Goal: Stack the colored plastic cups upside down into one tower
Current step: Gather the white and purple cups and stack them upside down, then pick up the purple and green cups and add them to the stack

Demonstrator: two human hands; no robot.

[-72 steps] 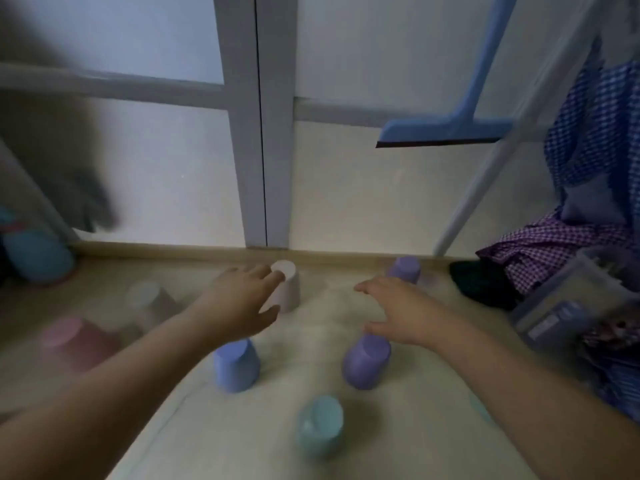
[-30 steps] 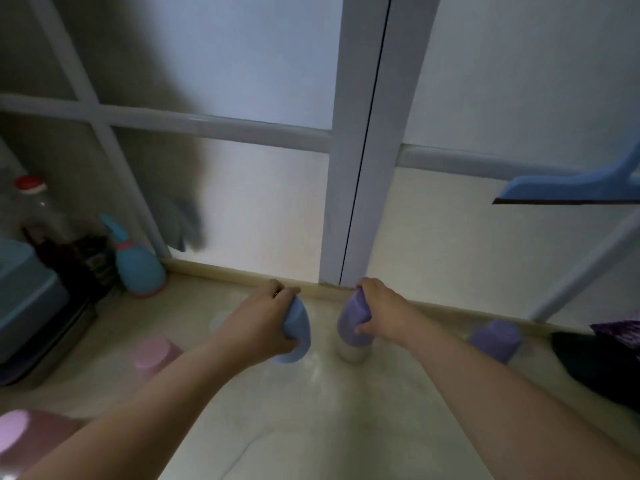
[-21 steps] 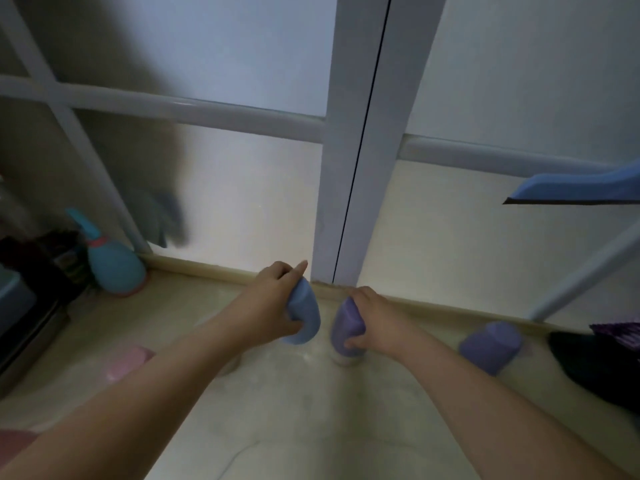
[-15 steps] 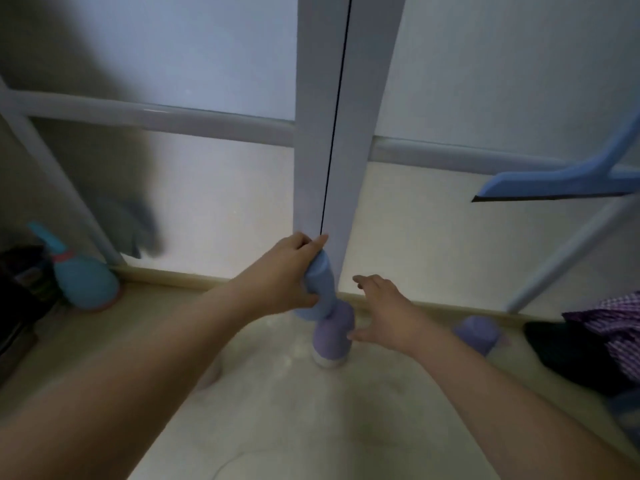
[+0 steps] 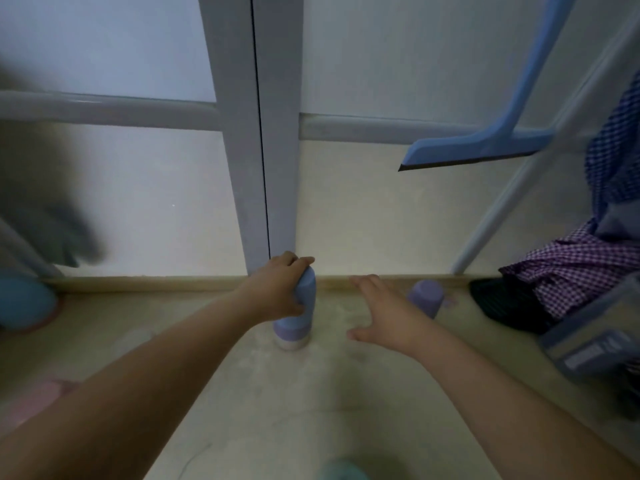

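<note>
Pale floor (image 5: 311, 410) runs up to a frosted sliding door (image 5: 263, 133), and the tower (image 5: 294, 317) stands just in front of the door's centre frame: a whitish cup at the bottom, a purple one over it, a blue cup (image 5: 306, 292) on top, all mouth down. The left hand (image 5: 277, 289) is wrapped round that blue cup, fingers curled over its upper part, seating it. The right hand (image 5: 384, 313) is spread wide with nothing in it, reaching toward a loose purple cup (image 5: 426, 296) near the sill, well apart from the tower. A pink cup (image 5: 31, 400) sits blurred at the left edge and a teal one (image 5: 341, 474) at the bottom edge

Judging from this, the main risk is a crooked seat: if the blue cup goes down tilted or is let go abruptly, the narrow stack could tip against the door frame. The right arm, sweeping close past the tower, could also clip it
</note>
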